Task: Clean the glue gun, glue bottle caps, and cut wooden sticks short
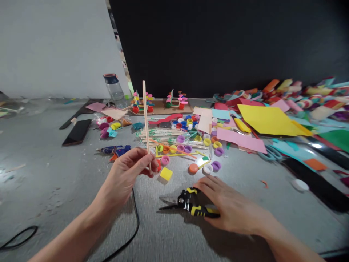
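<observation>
My left hand [128, 173] pinches a long thin wooden stick [145, 120] near its lower end and holds it upright above the grey floor. My right hand [231, 207] lies over the yellow-and-black handles of a pair of snips [188, 205] that rest on the floor, blades pointing left; its fingers are curled on the handles. A small yellow foam square [166, 174] lies just right of my left hand.
Several coloured bottle caps [188, 145] and wooden sticks lie ahead. A blue glue gun [117, 150] with a black cord sits at left, next to a phone [77, 131] and a bottle [114, 89]. Coloured paper sheets [267, 120] and scissors [269, 153] fill the right.
</observation>
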Demonstrator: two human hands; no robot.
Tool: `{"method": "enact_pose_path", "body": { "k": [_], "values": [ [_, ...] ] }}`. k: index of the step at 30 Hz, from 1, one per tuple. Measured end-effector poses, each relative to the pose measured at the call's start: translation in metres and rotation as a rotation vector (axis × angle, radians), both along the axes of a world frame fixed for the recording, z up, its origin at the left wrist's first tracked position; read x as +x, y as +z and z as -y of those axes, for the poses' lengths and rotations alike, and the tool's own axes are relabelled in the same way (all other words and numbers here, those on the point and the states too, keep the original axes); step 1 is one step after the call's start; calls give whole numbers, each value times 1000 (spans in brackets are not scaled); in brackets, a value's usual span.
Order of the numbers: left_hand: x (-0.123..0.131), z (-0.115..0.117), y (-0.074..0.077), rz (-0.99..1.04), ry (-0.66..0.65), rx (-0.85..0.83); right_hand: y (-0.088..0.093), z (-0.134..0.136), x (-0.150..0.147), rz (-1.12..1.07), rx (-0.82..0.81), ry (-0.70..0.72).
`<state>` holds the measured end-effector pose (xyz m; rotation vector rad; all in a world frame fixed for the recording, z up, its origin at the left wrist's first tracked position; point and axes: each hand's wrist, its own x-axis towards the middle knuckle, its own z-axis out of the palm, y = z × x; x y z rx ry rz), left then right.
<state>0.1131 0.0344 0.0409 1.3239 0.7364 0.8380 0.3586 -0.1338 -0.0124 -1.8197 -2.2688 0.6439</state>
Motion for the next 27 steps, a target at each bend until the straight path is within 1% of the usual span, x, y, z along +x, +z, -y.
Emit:
{"method": "enact_pose_path", "body": {
  "k": [3,7,11,14,16,19,23,27],
  "values": [
    [1,0,1,25,30,-18,-7,-1,-5,31,52,-13],
    [-3,-2,2,141,87,-48,-17,1,-9,87,116,-16],
    [-8,-9,6,253,170,-26,-26,7,-8,171,130,-1],
    [-10,-13,9,300,196,-12,-30,10,-7,214,165,10],
    [-11,-15,10,318,201,-12,-29,9,-7,211,193,22],
    [-11,-16,9,343,200,-18,-22,4,-8,162,232,30],
    [-11,-17,7,368,199,-29,-10,-6,-10,16,318,-22],
    [-9,-17,6,361,210,-55,-8,-15,-7,-121,414,-62]
  ]
}}
